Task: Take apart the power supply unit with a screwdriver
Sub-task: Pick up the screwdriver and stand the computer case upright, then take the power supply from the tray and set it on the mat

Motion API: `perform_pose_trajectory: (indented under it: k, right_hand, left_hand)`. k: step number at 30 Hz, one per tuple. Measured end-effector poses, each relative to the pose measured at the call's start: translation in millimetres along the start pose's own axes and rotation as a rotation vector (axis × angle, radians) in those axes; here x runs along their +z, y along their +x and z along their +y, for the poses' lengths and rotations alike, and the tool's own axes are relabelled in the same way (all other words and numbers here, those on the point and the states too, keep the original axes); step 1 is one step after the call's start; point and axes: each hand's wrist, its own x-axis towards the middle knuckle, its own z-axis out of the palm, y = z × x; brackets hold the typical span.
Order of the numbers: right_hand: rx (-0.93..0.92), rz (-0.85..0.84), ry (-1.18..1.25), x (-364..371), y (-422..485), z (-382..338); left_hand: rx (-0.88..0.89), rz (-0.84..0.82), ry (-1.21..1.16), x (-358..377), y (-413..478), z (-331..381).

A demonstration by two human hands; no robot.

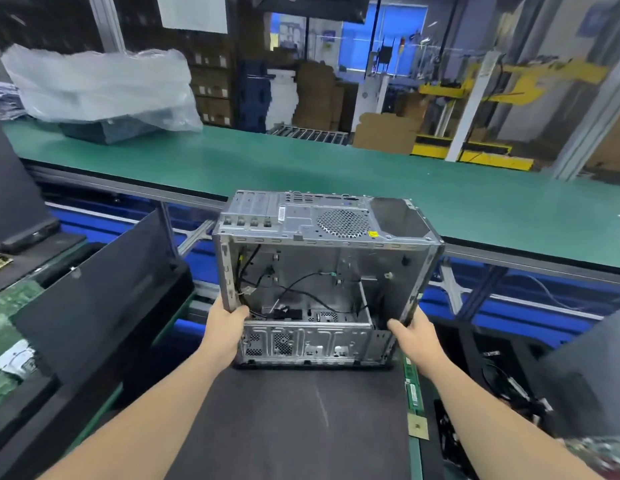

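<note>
Bare forearms reach forward over a dark mat that covers the near part of the tabletop. At the mat's far end stands a bare metal computer case, the thing being stripped down. Its open side is turned toward the camera, and its back panel, with the round fan grille and the card slots, faces up. Whether the case rests fully on the mat or is slightly lifted cannot be told.

The left hand grips the lower left edge of the case, fingers curled around the frame. The right hand holds the lower right edge in the same way, its thumb hooked over the rim. Loose black cables trail across the inside of the case, above a metal drive cage at the bottom.

Just left of the mat a black panel leans at an angle. Narrow green circuit strips lie along the mat's right edge. Beyond the case runs a long green conveyor belt, with a crumpled clear plastic bag at its far left.
</note>
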Motion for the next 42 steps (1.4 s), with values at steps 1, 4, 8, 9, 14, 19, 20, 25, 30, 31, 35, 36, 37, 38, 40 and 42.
perform_pose_trajectory:
  k: [1, 4, 8, 9, 14, 19, 20, 25, 30, 31, 35, 36, 37, 38, 40, 42]
  right_hand:
    - [0.003, 0.020, 0.001, 1.9, 4.8, -0.5]
    - [0.021, 0.079, 0.009, 8.3, 19.5, -1.9]
    - [0.077, 0.131, 0.012, 15.7, 38.3, -2.7]
    - [0.085, 0.139, 0.011, 17.3, 42.0, -3.5]
    - [0.121, 0.184, 0.021, 23.2, 57.1, -5.0]
    - [0.152, 0.130, 0.037, 24.6, 63.5, -8.6]
    - [0.153, 0.114, 0.034, 24.2, 63.6, -10.2]
    - [0.201, 0.198, -0.045, 27.5, 55.5, -20.3]
    - [0.248, 0.188, 0.113, 29.3, 51.8, -21.6]
    - [0.252, 0.173, 0.132, 27.5, 54.6, -21.4]
    - [0.251, 0.146, 0.151, 25.3, 60.6, -21.0]
    - [0.249, 0.133, 0.146, 25.4, 59.2, -21.3]
    - [0.248, 0.122, 0.133, 25.5, 57.4, -21.8]
    - [0.243, 0.118, 0.113, 25.9, 55.1, -22.4]
    - [0.231, 0.134, 0.040, 27.9, 47.5, -23.5]
    - [0.228, 0.148, -0.075, 30.2, 38.0, -24.5]
  left_hand:
    - [0.014, -0.026, 0.013, 3.8, 11.4, 2.8]
    - [0.022, -0.103, 0.030, 17.8, 47.6, 11.8]
    - [0.013, -0.154, 0.049, 35.5, 95.9, 19.0]
    - [0.012, -0.166, 0.056, 38.2, 105.2, 19.7]
    - [0.007, -0.211, 0.057, 51.5, 134.8, 23.5]
    - [0.024, -0.243, 0.027, 56.0, 144.5, 23.2]
    - [0.025, -0.247, 0.006, 56.2, 144.4, 22.2]
    - [-0.011, -0.173, -0.087, 61.1, 125.2, 12.3]
    - [0.002, -0.179, -0.040, 60.0, 120.9, 13.0]
    - [-0.006, -0.194, -0.043, 59.5, 122.5, 12.9]
    - [0.015, -0.200, -0.037, 60.6, 123.0, 9.7]
    - [0.023, -0.186, -0.023, 62.1, 122.3, 9.0]
    - [0.027, -0.158, -0.011, 64.7, 121.0, 8.1]
    - [0.028, -0.111, 0.003, 68.3, 117.7, 7.3]
    - [-0.004, 0.022, 0.024, 77.6, 102.6, 4.8]
    - [-0.128, 0.115, -0.029, 90.7, 83.2, 4.4]
